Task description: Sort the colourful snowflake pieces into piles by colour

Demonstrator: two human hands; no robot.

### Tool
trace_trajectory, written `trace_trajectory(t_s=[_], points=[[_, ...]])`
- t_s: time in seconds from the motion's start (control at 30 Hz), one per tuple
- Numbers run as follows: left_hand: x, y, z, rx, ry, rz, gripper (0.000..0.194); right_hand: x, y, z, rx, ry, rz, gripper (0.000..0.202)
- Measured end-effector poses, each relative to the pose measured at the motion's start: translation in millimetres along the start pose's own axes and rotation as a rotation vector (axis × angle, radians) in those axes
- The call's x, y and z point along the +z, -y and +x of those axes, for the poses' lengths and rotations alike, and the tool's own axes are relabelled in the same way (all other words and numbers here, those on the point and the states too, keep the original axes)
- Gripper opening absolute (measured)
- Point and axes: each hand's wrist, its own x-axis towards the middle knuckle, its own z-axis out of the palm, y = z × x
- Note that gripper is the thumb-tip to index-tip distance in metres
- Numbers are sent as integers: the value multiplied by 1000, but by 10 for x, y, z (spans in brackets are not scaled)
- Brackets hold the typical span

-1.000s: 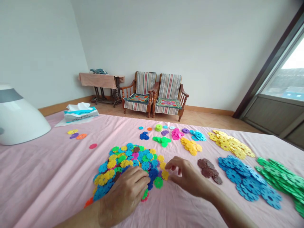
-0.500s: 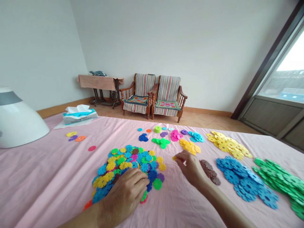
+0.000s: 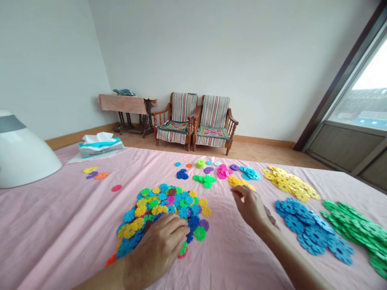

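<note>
A heap of mixed-colour plastic snowflake discs (image 3: 157,205) lies on the pink tablecloth before me. My left hand (image 3: 165,237) rests on the near side of this heap, fingers bent together and tips hidden; what they hold cannot be seen. To the right, my right hand (image 3: 249,203) hovers at the near edge of a yellow-orange disc pile (image 3: 237,182). Its thumb and fingers are pinched, and a bit of a yellow snowflake disc (image 3: 243,198) shows between them, mostly hidden. Brown discs (image 3: 270,215) lie partly covered behind the right wrist.
Single-colour piles lie on the right: yellow (image 3: 290,185), blue (image 3: 314,227) and green (image 3: 356,229). Smaller groups sit farther back, among them green (image 3: 205,180) and pink (image 3: 224,172). A tissue box (image 3: 101,148) and a white appliance (image 3: 26,157) stand at left.
My right hand has moved right and slightly away from me, from beside the mixed heap to the yellow-orange pile. My left hand has stayed in place.
</note>
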Motion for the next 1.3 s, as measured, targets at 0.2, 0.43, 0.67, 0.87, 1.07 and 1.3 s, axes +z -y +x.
trace_trajectory(t_s=[0.2, 0.43, 0.67, 0.87, 1.07, 1.3], points=[[4, -10, 5, -4, -2, 13, 16, 201, 538, -246, -118, 212, 206, 15], [2, -19, 9, 4, 1, 14, 15, 390, 558, -318, -93, 156, 166, 10], [15, 0, -10, 5, -2, 8, 14, 289, 446, -164, 82, 167, 279, 3], [17, 4, -11, 19, -16, 7, 15, 32, -18, 69, 259, -38, 6, 10], [2, -7, -3, 11, 4, 13, 15, -10, -163, 77, 250, -121, -76, 19], [6, -8, 1, 6, 0, 21, 14, 203, 376, -66, -72, 166, 181, 22]])
